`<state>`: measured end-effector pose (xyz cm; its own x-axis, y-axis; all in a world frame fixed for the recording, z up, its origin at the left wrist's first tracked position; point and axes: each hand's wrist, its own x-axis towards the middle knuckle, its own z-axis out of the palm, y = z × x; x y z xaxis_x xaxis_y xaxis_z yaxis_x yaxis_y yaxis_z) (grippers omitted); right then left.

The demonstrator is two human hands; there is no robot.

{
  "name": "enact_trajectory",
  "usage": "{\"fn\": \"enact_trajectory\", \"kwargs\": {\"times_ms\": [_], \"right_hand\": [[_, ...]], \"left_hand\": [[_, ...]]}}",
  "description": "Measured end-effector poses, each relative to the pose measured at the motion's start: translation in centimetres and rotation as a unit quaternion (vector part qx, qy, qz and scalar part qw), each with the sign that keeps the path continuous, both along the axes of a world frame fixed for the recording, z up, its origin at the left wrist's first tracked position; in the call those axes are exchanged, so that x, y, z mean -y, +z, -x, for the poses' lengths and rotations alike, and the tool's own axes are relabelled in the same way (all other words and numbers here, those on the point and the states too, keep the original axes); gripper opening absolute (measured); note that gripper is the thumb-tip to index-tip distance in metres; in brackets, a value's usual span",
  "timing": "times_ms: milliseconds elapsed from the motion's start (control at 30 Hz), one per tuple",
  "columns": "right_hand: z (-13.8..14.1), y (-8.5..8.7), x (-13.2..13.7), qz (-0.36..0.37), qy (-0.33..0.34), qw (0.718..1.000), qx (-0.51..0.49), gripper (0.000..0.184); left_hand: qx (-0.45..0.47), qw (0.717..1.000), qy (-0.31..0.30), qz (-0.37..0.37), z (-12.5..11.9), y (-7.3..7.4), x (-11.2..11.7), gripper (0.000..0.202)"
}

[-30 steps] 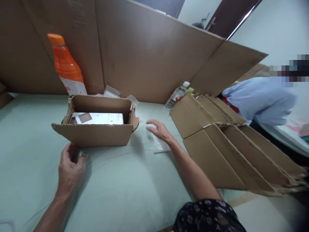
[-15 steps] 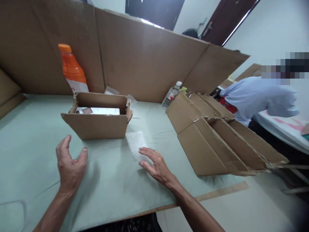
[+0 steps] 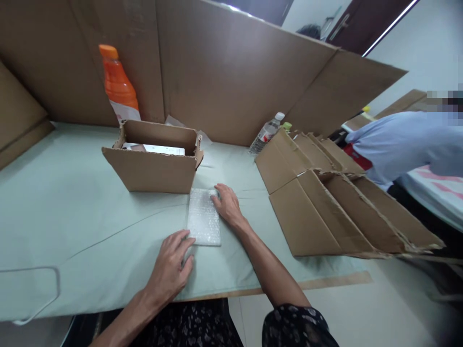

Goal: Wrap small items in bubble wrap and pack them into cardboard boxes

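Note:
A flat bubble wrap pouch (image 3: 203,217) lies on the pale green table cover (image 3: 119,270). At its near left corner are the fingertips of my left hand (image 3: 170,267), fingers apart and holding nothing. My right hand (image 3: 227,205) rests at the pouch's upper right edge, its fingers stretched and apart. Just beyond, to the left, stands an open cardboard box (image 3: 155,171) with a white box (image 3: 162,149) inside. How much is under the white box is hidden.
Folded cardboard boxes (image 3: 307,217) lean at the right. A water bottle (image 3: 266,135) and an orange bottle (image 3: 121,89) stand along the cardboard wall (image 3: 224,72). A white cable (image 3: 54,284) crosses the table's left front. A person in a light blue shirt (image 3: 408,140) bends at the far right.
My left hand has moved right, from in front of the box to the pouch. My right hand has shifted forward onto the pouch's right edge. The camera view has tilted down slightly.

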<state>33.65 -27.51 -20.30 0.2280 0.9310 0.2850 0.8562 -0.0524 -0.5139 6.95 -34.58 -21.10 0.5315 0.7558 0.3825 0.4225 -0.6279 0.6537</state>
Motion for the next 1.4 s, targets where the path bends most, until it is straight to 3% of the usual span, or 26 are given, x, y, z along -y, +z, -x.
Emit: {"fn": "enact_trajectory", "kwargs": {"times_ms": [67,233,333,433,500,567,600,667,767,867,933,1033,1133,1300,1400], "right_hand": [[0.1,-0.1,-0.7,-0.005,0.006,1.0,-0.002,0.018],[0.4,1.3,0.6,-0.075,0.01,0.997,-0.017,0.021],[1.6,4.3,3.5,-0.139,0.054,0.987,-0.058,0.02],[3.2,8.4,7.5,-0.09,0.192,0.97,-0.119,0.019],[3.8,10.7,9.8,-0.013,0.326,0.93,-0.172,0.019],[3.6,11.9,11.2,0.038,0.408,0.883,-0.228,0.024],[3.2,11.9,11.3,0.048,0.408,0.878,-0.247,0.029],[2.3,10.7,10.5,0.045,0.324,0.913,-0.243,0.032],[0.8,6.7,7.4,0.036,0.158,0.979,-0.126,0.03],[0.0,2.8,3.6,0.059,0.066,0.996,-0.004,0.05],[-0.1,1.1,1.7,0.07,0.027,0.996,0.04,0.053],[0.2,0.1,0.0,0.073,0.035,0.995,0.06,0.038],[0.2,-0.1,-0.3,0.068,0.067,0.994,0.055,0.014],[-0.5,-0.1,0.1,0.062,0.048,0.996,0.049,0.021],[-0.8,-0.4,0.6,0.072,0.052,0.994,0.062,0.03]], "left_hand": [[-0.004,1.0,0.003,0.001,-0.1,-0.2,0.2,0.036],[0.022,0.996,0.074,0.04,0.9,-0.6,-0.1,0.038],[0.039,0.989,0.12,0.08,1.2,-0.1,-0.5,0.053],[0.064,0.985,0.138,0.084,1.2,1.2,-0.9,0.074],[0.087,0.988,0.1,0.078,1.4,2.5,-1.1,0.071],[0.106,0.99,0.001,0.091,1.5,3.8,-1.1,0.04],[0.112,0.986,-0.06,0.109,1.6,4.3,-1.0,0.023],[0.117,0.967,-0.163,0.158,1.6,5.1,-0.4,0.016],[0.118,0.945,-0.227,0.205,1.5,5.5,0.8,0.023],[0.095,0.934,-0.258,0.227,1.6,5.6,2.0,0.026],[0.075,0.927,-0.281,0.236,1.6,5.7,2.6,0.028],[0.054,0.925,-0.297,0.23,1.8,5.9,3.0,0.03],[0.064,0.94,-0.257,0.216,2.3,5.8,2.5,0.027],[0.067,0.975,-0.157,0.142,3.5,5.2,1.1,0.041],[0.005,0.975,-0.195,0.104,4.1,4.8,1.0,0.053]]}}
